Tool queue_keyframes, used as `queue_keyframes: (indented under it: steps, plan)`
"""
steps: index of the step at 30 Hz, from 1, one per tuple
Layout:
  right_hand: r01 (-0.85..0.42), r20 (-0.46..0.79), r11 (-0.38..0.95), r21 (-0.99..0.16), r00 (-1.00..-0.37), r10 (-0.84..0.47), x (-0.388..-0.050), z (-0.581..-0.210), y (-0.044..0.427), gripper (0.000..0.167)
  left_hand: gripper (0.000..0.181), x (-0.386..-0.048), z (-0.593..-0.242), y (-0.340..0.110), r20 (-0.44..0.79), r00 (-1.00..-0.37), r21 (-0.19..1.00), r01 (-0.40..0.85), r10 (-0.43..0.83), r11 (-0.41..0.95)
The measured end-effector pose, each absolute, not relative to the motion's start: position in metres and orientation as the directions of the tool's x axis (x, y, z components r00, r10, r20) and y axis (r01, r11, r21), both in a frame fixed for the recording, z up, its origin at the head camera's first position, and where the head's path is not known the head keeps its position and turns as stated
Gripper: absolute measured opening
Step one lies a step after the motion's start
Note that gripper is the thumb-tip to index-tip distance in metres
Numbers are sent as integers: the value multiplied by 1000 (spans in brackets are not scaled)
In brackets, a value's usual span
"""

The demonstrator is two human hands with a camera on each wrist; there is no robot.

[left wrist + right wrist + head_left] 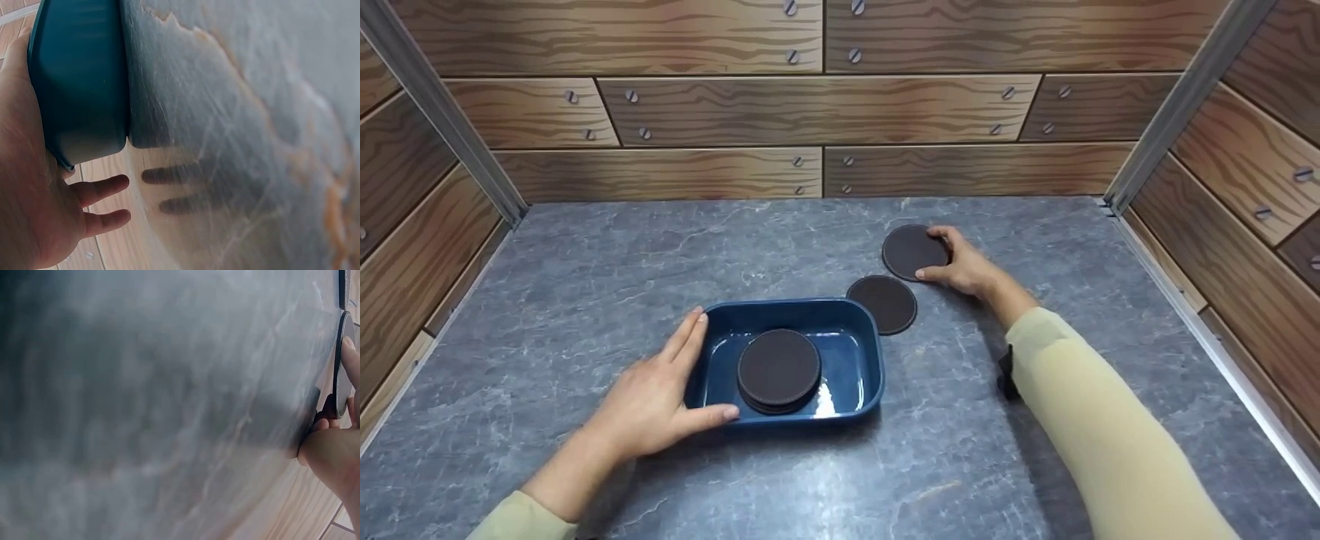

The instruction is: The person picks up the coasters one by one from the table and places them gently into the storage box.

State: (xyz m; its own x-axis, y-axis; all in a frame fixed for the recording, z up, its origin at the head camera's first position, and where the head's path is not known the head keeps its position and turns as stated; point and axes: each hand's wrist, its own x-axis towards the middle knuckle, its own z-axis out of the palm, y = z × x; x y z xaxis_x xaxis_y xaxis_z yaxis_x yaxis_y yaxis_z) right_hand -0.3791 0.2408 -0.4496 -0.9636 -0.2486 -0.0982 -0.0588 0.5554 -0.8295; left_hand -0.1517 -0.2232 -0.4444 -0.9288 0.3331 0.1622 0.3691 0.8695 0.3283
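A dark brown round coaster (913, 253) is held at its right edge by my right hand (966, 264), thumb on the near side and fingers on the far side. The right wrist view shows that coaster (343, 377) edge-on, near the tabletop. My left hand (649, 401) grips the left end of a blue rectangular dish (855, 352), thumb along the near rim and fingers at the far left corner. Two of its fingers (104, 190) stick out straight below the dish in the left wrist view. Inside the dish lies a stack of similar coasters (778, 367).
Another coaster (894, 306) lies on the grey marbled table (960, 465), behind the dish's far right corner, which hides part of it. Wood-patterned panels (720, 112) stand at the back and both sides, with metal posts (1177, 97) at the corners.
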Motion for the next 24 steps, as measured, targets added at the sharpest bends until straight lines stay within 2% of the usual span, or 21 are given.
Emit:
queue_keyframes:
  steps: [7,15,24]
  plan:
    - [-13,-132,560,-828,-967,-218,-377,-448,244,81,122,-153,-443,-223,151,-930,329,366,334,870]
    - [53,-157,415,-908,-962,-222,-371,-439,245,82,121,-151,-444,-222,169,-926,328,375,336,867]
    - [17,-49,354,-935,-995,-82,-364,-441,245,77,121,-153,-446,-222,148,-932,323,363,332,874]
